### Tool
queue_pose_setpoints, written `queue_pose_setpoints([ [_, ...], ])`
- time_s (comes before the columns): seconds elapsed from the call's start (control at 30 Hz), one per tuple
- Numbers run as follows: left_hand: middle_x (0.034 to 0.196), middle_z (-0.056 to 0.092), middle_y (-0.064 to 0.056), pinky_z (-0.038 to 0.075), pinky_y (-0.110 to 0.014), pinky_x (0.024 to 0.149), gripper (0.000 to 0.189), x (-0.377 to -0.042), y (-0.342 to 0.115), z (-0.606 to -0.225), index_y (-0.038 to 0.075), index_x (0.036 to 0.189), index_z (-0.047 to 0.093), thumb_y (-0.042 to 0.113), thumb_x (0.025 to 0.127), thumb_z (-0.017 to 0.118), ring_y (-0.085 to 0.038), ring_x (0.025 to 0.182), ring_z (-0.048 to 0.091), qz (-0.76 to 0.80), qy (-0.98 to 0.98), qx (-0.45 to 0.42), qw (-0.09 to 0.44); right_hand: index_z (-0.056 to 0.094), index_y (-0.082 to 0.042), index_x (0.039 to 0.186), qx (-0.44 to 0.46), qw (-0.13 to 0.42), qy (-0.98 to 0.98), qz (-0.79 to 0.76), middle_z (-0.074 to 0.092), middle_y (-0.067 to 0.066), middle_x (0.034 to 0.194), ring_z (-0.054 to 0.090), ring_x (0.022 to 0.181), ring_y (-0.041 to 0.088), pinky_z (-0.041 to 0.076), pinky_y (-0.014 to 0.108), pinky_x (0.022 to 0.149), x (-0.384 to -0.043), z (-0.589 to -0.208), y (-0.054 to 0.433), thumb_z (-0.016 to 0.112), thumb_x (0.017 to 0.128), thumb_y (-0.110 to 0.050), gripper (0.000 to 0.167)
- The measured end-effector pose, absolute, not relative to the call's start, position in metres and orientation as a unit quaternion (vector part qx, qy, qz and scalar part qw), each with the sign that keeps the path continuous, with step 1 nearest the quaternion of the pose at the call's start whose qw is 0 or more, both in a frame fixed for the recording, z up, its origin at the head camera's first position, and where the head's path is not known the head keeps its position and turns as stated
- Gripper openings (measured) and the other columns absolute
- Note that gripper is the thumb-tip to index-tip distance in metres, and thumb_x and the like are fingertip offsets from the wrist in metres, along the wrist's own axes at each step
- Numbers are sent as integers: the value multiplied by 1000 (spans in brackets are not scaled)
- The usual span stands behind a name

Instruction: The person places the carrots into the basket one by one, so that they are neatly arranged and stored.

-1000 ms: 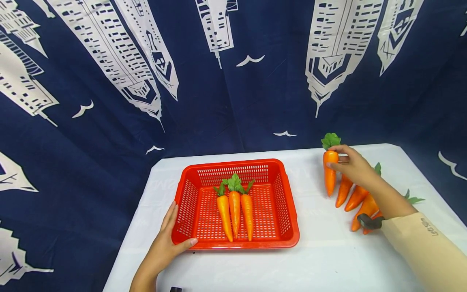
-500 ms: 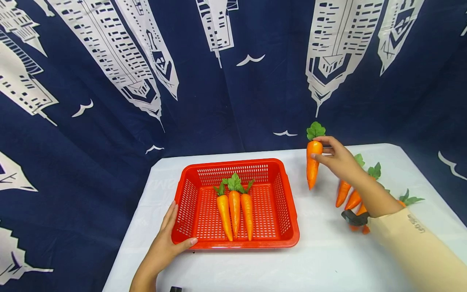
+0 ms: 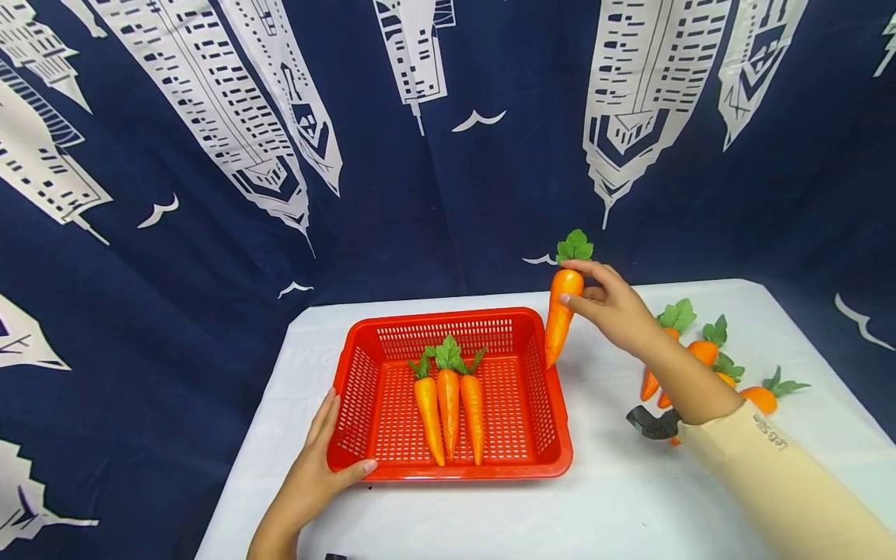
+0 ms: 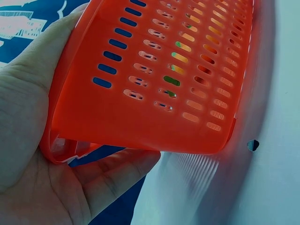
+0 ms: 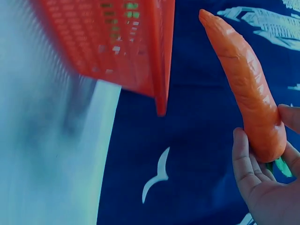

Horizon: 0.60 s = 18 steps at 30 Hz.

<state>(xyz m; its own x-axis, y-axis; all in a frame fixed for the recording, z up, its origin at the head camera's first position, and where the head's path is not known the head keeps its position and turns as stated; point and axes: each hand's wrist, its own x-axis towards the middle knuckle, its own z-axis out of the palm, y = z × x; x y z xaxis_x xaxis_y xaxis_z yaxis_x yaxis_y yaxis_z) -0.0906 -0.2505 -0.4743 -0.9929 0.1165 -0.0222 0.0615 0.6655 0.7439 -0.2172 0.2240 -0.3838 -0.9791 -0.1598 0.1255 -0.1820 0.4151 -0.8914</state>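
In the head view, a red plastic basket (image 3: 458,472) with slotted walls stands on the white table. Inside it, 3 orange carrots (image 3: 449,412) with green leaves lie side by side. My left hand (image 3: 315,467) spans the basket's near left corner, thumb on the front rim, fingers straight along the left side. The left wrist view shows that hand against the red wall (image 4: 108,119). At the basket's right side, my right hand (image 3: 619,315) pinches another carrot (image 3: 558,327) near its leafy top, tip downward, overlapping the right rim. The right wrist view shows fingers around its thick end.
Several more carrots (image 3: 702,352) lie in a loose group at the table's right, partly hidden by my right forearm (image 3: 693,381). A dark blue cloth (image 3: 448,202) printed with white buildings and birds hangs behind the table (image 3: 609,505).
My right hand has moved left from the carrot group to the basket's right rim, carrying one carrot. My left hand and the basket have stayed in place.
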Motion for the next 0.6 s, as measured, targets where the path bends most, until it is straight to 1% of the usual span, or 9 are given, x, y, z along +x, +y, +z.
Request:
queue_pose_setpoints([
  [0.17,172,2,8,30,-73,112,117,-90,-251,-473,24,164,9,45,78,86,-38,154,22,406,912,46,35,46,-25,150,117,-1,-833,540,42,11,145,66,112,17,55,19,92,-217,-380,207,66,99,-31,56],
  [0.23,172,2,8,30,-73,112,117,-91,-251,-473,24,164,9,47,78,85,-38,153,22,403,913,45,36,47,-26,149,124,-4,-831,543,45,9,144,67,109,16,56,22,93,-217,-378,199,67,98,-31,55],
  [0.3,172,2,7,30,-73,113,117,-91,-251,-473,24,164,9,47,78,85,-38,153,22,401,914,45,36,48,-25,149,132,-7,-828,545,47,9,143,68,109,19,57,26,95,-218,-377,191,68,98,-30,55],
  [0.43,172,3,6,30,-72,113,117,-92,-250,-473,24,164,9,47,78,85,-38,153,22,399,915,47,35,50,-23,148,142,-14,-821,553,46,8,144,68,111,24,58,32,95,-219,-374,173,70,96,-27,55],
  [0.6,172,2,8,29,-73,114,118,-92,-251,-473,26,164,8,48,78,85,-38,154,22,401,914,45,36,53,-19,146,149,-15,-816,558,49,8,144,69,114,30,60,39,92,-221,-374,153,74,94,-25,57],
])
